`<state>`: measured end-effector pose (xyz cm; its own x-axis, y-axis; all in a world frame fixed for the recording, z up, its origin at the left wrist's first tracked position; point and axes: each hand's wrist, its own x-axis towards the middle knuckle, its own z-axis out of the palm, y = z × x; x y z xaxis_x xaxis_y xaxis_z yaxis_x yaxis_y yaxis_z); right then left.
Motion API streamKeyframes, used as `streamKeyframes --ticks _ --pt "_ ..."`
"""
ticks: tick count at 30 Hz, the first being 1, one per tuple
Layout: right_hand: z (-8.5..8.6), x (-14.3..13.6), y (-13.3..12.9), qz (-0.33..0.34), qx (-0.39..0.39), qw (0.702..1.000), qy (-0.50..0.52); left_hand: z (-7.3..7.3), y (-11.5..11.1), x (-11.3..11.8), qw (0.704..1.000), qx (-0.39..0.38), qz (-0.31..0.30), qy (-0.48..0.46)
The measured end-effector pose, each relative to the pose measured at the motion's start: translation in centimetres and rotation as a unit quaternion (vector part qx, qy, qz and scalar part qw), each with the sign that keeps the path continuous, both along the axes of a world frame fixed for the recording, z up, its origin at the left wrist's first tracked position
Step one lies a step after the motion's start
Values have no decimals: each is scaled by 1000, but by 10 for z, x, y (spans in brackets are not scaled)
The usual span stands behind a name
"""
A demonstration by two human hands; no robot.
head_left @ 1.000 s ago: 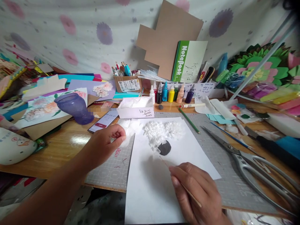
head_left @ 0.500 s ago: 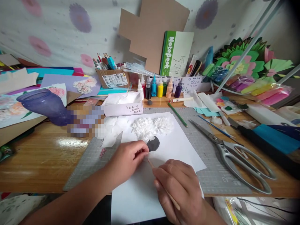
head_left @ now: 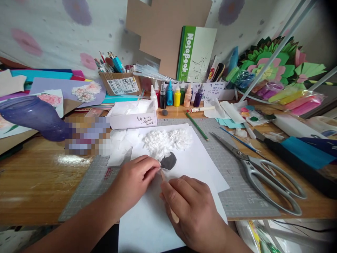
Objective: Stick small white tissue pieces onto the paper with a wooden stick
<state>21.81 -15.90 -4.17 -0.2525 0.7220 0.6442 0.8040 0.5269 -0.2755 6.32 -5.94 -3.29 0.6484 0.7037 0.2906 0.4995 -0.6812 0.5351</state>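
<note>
Wooden table [head_left: 34, 179], glossy brown, carries everything. On it, a grey gridded cutting mat [head_left: 92, 182]; on the mat, a white paper sheet [head_left: 202, 165] whose near part reaches past the table's front edge. A large brown cardboard piece [head_left: 155, 35] stands at the back, with a green-and-white notebook [head_left: 197, 56] leaning before it. Right side of the mat: big silver metal scissors [head_left: 240, 154], handles toward me, blades parted only slightly.

My right grip [head_left: 191, 202] is over the sheet, fingers closed round a slim pale wooden stick, its tip aimed at my other fingertips. My left grip [head_left: 135, 177] is pinched narrow at the near left edge of the disc; perhaps a scrap of white tissue sits between the fingertips, too small and covered to be sure.

Beyond the sheet, an open white paper box [head_left: 131, 121] with handwriting on its front. A green pencil [head_left: 197, 126] lies slantwise right of the sheet's far end. Two white ruffled paper clusters lie side by side on the sheet, the left one [head_left: 156, 140] and the right one [head_left: 180, 138]. Dark grey round disc [head_left: 169, 161] on the sheet, touching the left cluster's near edge. The slim pale wooden stick [head_left: 174, 216] slants, blunt end toward me.
</note>
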Motion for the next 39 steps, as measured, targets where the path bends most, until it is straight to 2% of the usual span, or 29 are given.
streamKeyframes --ticks 7,14,19,23,27,29,33,39 --pt "-6 0 1 8 -4 999 -32 -2 2 -4 999 -27 32 6" --pt "-4 -4 2 -4 -16 998 -58 -2 2 -5 998 -41 50 4" --pt "-3 -5 3 -18 -13 997 -67 -5 -1 -13 995 -82 65 3" --pt "-4 -4 -1 -17 18 999 -38 -2 5 -38 987 -92 129 4" --pt "-2 -1 -8 -15 82 994 64 5 23 -79 969 -16 239 54" --pt "-1 1 -10 -12 88 993 82 7 31 -96 970 34 227 81" --pt "-1 2 -11 -14 94 993 64 7 41 -108 978 112 127 119" --pt "2 2 -12 1 97 993 73 18 40 -96 984 74 55 153"
